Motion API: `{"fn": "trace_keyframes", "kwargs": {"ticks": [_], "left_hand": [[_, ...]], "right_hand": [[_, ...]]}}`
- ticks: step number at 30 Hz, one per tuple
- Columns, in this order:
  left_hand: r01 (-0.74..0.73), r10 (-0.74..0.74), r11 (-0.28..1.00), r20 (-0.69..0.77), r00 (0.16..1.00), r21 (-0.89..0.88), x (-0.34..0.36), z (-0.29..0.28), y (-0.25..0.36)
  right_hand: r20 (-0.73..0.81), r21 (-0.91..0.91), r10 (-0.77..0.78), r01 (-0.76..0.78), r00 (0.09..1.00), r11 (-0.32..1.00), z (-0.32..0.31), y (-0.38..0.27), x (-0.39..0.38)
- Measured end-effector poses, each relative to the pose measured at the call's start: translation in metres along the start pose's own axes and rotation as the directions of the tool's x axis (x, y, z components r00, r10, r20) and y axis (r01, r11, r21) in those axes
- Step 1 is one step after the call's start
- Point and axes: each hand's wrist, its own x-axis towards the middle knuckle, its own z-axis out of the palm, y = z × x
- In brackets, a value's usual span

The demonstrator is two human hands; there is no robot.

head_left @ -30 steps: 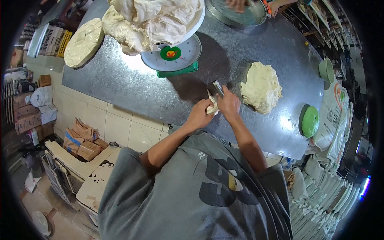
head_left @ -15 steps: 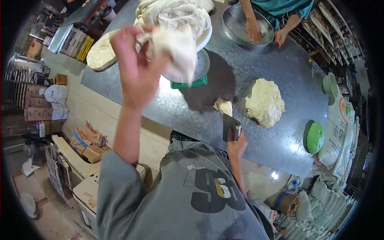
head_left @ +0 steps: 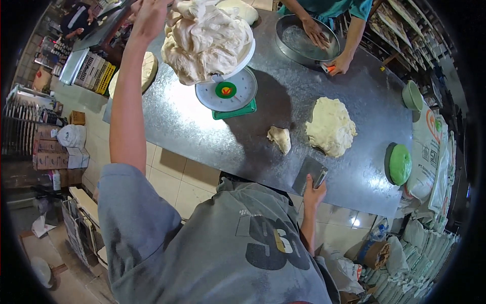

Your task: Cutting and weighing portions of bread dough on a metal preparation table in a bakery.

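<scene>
My right hand [head_left: 315,192] is closed around the handle of a metal dough scraper [head_left: 307,172], held at the table's near edge. Ahead of the scraper lies a small piece of dough [head_left: 280,140], and to its right a large pale dough mass [head_left: 331,126]. My left hand [head_left: 151,20] is raised at the top edge, just left of a big heap of dough [head_left: 205,43] in a white pan on the green dial scale [head_left: 226,91]. The frame edge cuts off much of its fingers, so what they hold cannot be made out.
Across the metal table [head_left: 187,137], another person's hands [head_left: 340,63] work at a round metal pan [head_left: 284,43]. More dough [head_left: 148,71] lies beyond my left forearm. Green dough [head_left: 400,165] and a green bowl [head_left: 412,95] stand along the right edge, beside sacks [head_left: 422,175].
My left hand, which carried a piece of dough over the scale, has moved up and left. The scraper has come away from the small dough piece, down and right with my right hand.
</scene>
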Motion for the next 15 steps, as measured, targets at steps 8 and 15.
{"fn": "trace_keyframes", "kwargs": {"ticks": [8,15], "left_hand": [[0.259,-0.394,0.813,-0.165,0.904,-0.522,-0.191,0.136,0.204],[0.334,-0.261,0.942,0.547,0.795,-0.035,-0.327,0.275,0.265]], "right_hand": [[-0.028,0.084,0.063,-0.061,0.998,0.995,0.005,0.052,-0.010],[0.014,0.101,0.118,-0.119,0.993,0.988,-0.022,0.079,0.000]]}}
